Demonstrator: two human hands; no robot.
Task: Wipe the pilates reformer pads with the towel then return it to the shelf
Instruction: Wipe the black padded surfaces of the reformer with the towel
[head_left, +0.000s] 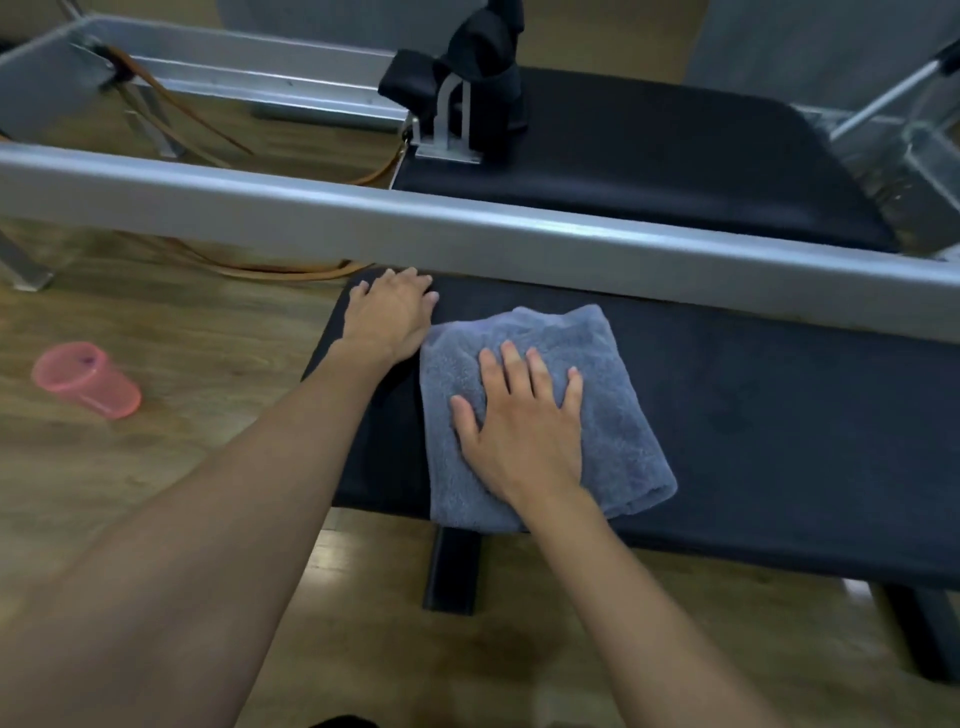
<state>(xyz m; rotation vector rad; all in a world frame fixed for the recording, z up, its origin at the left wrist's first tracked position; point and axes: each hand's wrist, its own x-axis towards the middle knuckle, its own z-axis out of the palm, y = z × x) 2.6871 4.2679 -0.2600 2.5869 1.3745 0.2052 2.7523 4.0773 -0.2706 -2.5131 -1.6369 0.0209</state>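
Observation:
A folded grey-blue towel (597, 364) lies on the near black pad (779, 426), toward its left end. My right hand (524, 421) presses flat on the towel, fingers spread. My left hand (392, 314) rests flat on the pad's far left corner, just left of the towel, holding nothing. Beyond the silver frame rail (467, 228) lies the black carriage pad (649, 156) with a black shoulder rest (478, 67) on a metal bracket. No shelf is in view.
A pink plastic cup (85, 379) lies on the wooden floor to the left. Orange cords (270, 270) run under the frame. Black legs (452, 566) hold up the near pad. Metal frame parts stand at the far right.

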